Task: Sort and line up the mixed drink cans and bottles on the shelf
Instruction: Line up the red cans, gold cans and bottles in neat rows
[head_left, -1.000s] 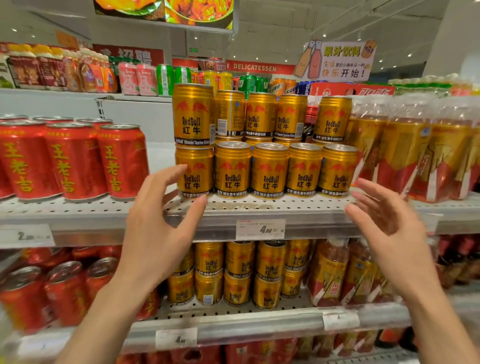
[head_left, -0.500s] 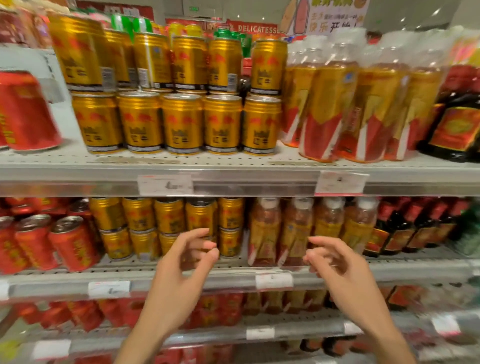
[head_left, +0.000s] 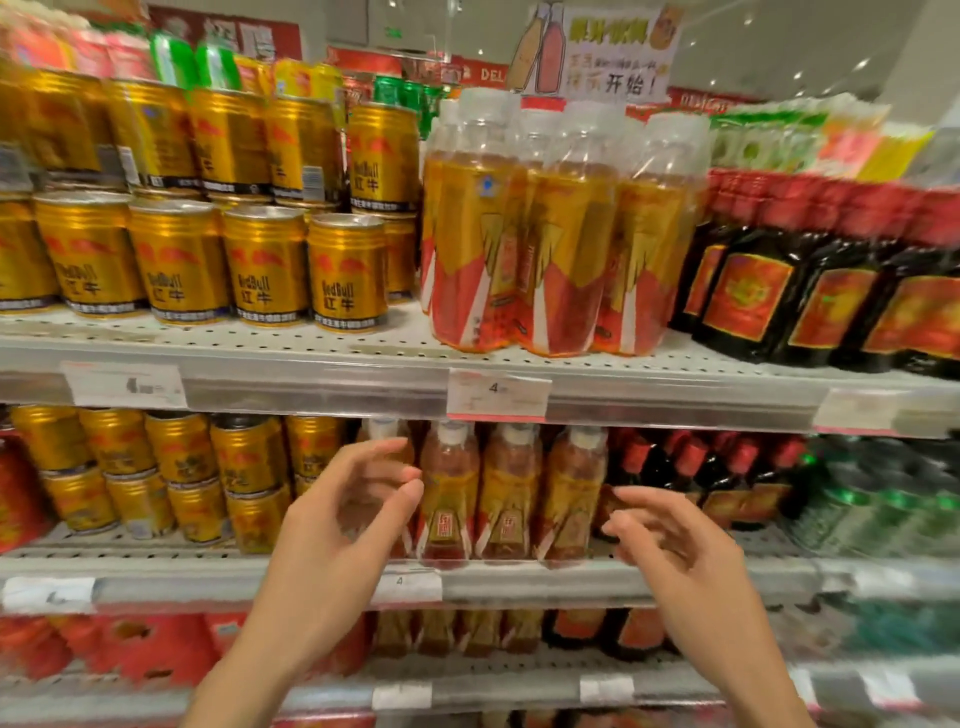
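Before the middle shelf's front edge (head_left: 519, 582) — left hand (head_left: 337, 530) and right hand (head_left: 675, 551), raised apart. Fingers loosely curled, holding nothing. Behind them — amber bottles (head_left: 506, 493), upright in a row.

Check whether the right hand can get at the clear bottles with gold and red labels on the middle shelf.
Probably yes: the right hand hovers open, holding nothing, by the rightmost of those bottles, which stand at the shelf's front edge with nothing before them.

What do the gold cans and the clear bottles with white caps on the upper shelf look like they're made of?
Gold cans: likely aluminium, glossy, with ribbed walls, bright glints and silvery rimmed tops. Clear bottles: probably thin plastic, see-through above amber drink, with printed gold-and-red sleeves and matte white caps.
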